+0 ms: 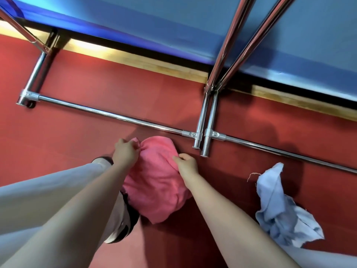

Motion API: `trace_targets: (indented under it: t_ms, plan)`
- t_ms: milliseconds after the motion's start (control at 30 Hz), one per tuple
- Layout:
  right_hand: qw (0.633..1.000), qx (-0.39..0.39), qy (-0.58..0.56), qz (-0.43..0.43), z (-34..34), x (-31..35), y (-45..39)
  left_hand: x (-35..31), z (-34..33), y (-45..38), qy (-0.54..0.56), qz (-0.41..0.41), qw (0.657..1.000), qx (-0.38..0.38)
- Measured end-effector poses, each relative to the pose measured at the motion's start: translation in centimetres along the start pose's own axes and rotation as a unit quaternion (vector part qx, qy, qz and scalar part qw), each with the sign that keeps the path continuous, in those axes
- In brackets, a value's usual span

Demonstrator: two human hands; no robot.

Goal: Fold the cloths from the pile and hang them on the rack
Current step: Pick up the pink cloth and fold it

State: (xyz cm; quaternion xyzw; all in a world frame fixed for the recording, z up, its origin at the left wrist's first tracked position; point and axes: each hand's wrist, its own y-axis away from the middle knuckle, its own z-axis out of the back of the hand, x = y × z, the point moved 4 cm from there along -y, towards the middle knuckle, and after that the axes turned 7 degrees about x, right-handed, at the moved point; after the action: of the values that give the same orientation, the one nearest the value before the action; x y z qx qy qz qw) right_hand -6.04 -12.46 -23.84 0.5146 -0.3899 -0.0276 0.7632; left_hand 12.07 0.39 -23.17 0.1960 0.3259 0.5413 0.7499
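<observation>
A pink cloth point(158, 182) hangs bunched between my hands, low over the red floor. My left hand point(125, 151) pinches its upper left edge. My right hand point(186, 164) grips the cloth's upper right side. A crumpled light blue cloth point(282, 207) lies on the floor to the right. The chrome rack point(108, 114) stands just beyond my hands, its base bar crossing the floor and its uprights rising toward the top of the view.
A second chrome rack base point(274, 149) runs off to the right beside the first. A blue padded wall panel point(193, 26) with a wooden skirting strip stands behind the racks. My grey trouser legs and a dark shoe point(123, 227) are at lower left.
</observation>
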Motion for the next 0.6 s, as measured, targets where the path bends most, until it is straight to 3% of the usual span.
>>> trace_targets:
  t_ms: [100,233,333,467,600]
  plan:
    - [0.998,-0.038,0.028,0.05,0.7,0.4,1.2,-1.5,-0.2,1.3,0.043,-0.047,0.995,-0.071]
    - [0.993,-0.098,0.014,0.068,2.7,1.5,3.4,-5.1,1.7,3.9,0.107,-0.056,0.988,-0.092]
    - [0.991,-0.113,-0.022,0.067,4.4,2.3,5.5,-8.3,4.2,6.2,0.187,-0.114,0.974,-0.051]
    - [0.986,-0.122,-0.04,0.109,7.5,4.4,10.1,-11.6,8.2,10.4,0.168,-0.178,0.968,0.062]
    - [0.977,-0.124,-0.047,0.165,11.3,7.2,16.7,-14.6,13.0,16.8,0.146,-0.191,0.969,0.066]
